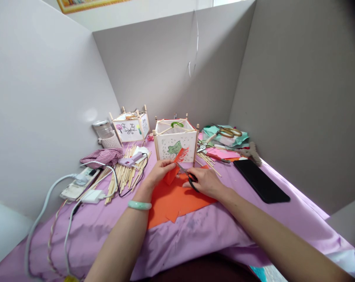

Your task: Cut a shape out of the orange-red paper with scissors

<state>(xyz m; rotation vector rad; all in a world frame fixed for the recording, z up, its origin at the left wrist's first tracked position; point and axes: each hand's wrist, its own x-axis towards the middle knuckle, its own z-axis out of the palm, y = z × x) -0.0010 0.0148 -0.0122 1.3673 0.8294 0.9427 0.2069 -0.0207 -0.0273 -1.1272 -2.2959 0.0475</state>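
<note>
Between the fingers of my left hand (159,171) is a folded strip of orange paper (172,175), its upper end cut into a thin fringe. My right hand (206,181) grips scissors (191,180) with black handles, and their blades meet the strip close to my left fingertips. Beneath both hands a larger sheet of orange paper (165,203) lies flat, with a small cut corner at its near edge. Just behind stands a square lantern (165,147) of wooden sticks and white panels, a green drawing on its front and a green loop on top.
Left are wooden sticks (123,176), a lilac glue gun (130,159), a power strip (77,190) with cables, a checked cloth (102,156) and a jar (105,133). Another lantern (127,131) stands behind. Right are pliers (218,157), large scissors (228,132) and a black phone-like slab (261,180).
</note>
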